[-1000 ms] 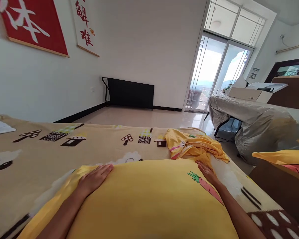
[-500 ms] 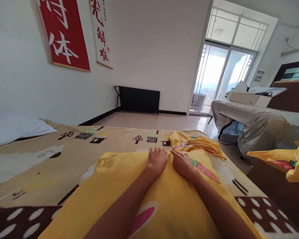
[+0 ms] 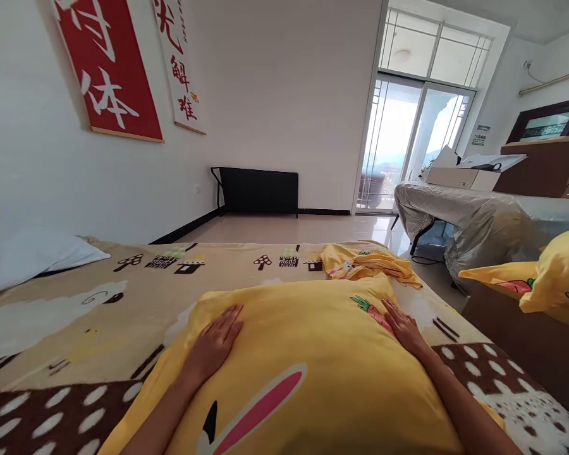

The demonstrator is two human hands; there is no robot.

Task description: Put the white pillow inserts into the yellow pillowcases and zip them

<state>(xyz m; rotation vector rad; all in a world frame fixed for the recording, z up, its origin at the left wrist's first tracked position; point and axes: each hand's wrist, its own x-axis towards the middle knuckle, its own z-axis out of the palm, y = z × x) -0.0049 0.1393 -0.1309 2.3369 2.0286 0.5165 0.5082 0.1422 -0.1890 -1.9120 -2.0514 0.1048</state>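
Observation:
A plump yellow pillow (image 3: 308, 328) with a printed rabbit ear and a carrot lies on the bed right in front of me. My left hand (image 3: 217, 338) rests flat on its left side, fingers stretched out. On the far right part of the pillow, by the carrot print, lies my right hand (image 3: 404, 323), also with straight fingers. Neither hand grips the cloth. Just beyond the pillow's far right corner is a crumpled yellow cloth (image 3: 367, 263) with similar prints.
A patterned blanket (image 3: 161, 291) covers the bed, with a white pillow (image 3: 57, 259) at left. More yellow printed fabric (image 3: 550, 278) sits on the right. A plastic-covered table (image 3: 474, 202) bears boxes (image 3: 462, 178). A black folded frame (image 3: 260, 191) leans against the wall.
My hands have parted from the middle of the pillow's far edge to its two sides, flattening out. The pillow's top now looks fuller and smoother. The view has shifted slightly.

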